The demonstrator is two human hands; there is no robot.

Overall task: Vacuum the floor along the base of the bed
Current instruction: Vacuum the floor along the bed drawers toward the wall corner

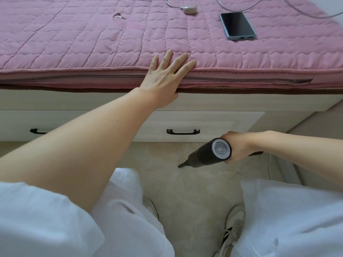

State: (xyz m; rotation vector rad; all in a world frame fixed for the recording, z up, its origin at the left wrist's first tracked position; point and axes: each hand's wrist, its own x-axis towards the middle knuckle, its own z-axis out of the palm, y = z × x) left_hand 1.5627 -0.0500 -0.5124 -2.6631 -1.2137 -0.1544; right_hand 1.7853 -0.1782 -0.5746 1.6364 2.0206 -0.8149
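Note:
My right hand grips a small black handheld vacuum with a white vented rear cap. Its narrow nozzle points down-left and its tip meets the beige floor just in front of the bed base. Dark crumbs speckle the floor near the drawer front, above and right of the nozzle. My left hand rests flat with fingers spread on the edge of the pink quilted mattress. The pale wooden bed base runs across the view below it.
Two drawers with black handles sit in the bed base. A phone and a small white charger with cables lie on the mattress. My feet in sneakers stand on the floor below; a pale cabinet edge is at right.

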